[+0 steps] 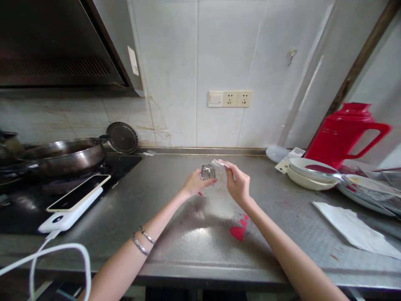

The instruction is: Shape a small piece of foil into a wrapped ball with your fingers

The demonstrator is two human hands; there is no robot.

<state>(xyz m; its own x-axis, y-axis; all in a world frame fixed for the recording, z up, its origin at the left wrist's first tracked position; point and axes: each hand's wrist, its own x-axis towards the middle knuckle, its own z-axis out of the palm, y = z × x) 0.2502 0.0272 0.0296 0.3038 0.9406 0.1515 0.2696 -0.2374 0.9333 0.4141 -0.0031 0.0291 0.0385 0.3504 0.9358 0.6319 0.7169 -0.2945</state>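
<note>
Over the middle of the steel counter, my left hand (194, 184) is closed around a small clear glass (208, 172), tilted with one end toward the right. My right hand (238, 182) pinches a thin whitish piece (221, 166), perhaps tissue or film, at that end of the glass. Whether the piece reaches inside cannot be made out. Below the hands, a red heart-shaped patch (238, 232) with smaller red bits shows on the counter (200, 251).
A steel pan (67, 159) sits on the stove at left, near a phone (79, 193) on a white power bank (70, 211) with a cable. At right stand a red thermos (340, 136), stacked white bowls (308, 180) and a plate, with a white paper napkin (354, 228) in front.
</note>
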